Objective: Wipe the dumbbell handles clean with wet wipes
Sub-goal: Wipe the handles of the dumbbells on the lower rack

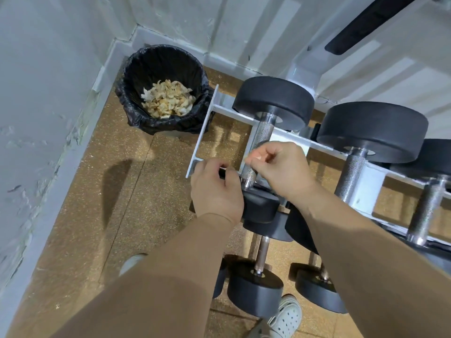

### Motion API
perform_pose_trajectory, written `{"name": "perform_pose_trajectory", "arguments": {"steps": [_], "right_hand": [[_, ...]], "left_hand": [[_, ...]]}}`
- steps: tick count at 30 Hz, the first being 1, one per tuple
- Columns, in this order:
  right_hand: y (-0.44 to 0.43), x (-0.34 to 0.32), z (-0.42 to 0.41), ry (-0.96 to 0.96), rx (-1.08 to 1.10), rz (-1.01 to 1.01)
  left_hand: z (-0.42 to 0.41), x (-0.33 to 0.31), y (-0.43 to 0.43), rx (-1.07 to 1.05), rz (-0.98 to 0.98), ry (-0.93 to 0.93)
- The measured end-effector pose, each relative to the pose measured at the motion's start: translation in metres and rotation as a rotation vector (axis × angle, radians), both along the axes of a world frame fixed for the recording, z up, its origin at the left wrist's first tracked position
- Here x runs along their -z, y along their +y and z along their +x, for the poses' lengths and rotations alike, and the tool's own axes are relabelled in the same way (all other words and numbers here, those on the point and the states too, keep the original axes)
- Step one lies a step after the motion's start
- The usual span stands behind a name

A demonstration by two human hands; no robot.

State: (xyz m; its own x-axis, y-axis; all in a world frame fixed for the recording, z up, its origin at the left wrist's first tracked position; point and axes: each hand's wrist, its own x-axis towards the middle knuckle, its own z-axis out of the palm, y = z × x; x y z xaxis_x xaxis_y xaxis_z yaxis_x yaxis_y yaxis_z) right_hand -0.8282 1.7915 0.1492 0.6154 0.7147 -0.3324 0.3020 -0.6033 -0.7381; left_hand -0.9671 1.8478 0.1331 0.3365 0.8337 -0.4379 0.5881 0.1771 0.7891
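Head view showed, at far left, a black-lined round waste bin (163, 90) in the corner, its bottom littered with crumpled, yellowed used wipes (167, 98). Right of it stood the white metal dumbbell rack (204, 132). The left hand (214, 189) was curled shut around something thin and dark at the rack's near left corner; it may have been a wipe packet, but I could not tell. The right hand (278, 164) was closed in a pinch, thumb against forefinger, with a small pale scrap showing between them, probably a wet wipe, though too little showed to be sure.

Between and just beyond the two hands lay the knurled steel handle of the leftmost black rubber-ended dumbbell (262, 140). Its long axis ran away from the person, tilted slightly right at the far end. The right hand sat just beside the handle's near half, overlapping it in view, and looked the nearer of the two. Further right, a second knurled steel handle (351, 176) lay parallel, well apart from both hands.
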Motion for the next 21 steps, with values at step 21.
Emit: {"name": "perform_pose_trajectory", "arguments": {"steps": [21], "right_hand": [[0.012, -0.020, -0.007, -0.268, -0.075, -0.150]], "left_hand": [[-0.050, 0.011, 0.015, 0.089, -0.532, -0.360]]}}
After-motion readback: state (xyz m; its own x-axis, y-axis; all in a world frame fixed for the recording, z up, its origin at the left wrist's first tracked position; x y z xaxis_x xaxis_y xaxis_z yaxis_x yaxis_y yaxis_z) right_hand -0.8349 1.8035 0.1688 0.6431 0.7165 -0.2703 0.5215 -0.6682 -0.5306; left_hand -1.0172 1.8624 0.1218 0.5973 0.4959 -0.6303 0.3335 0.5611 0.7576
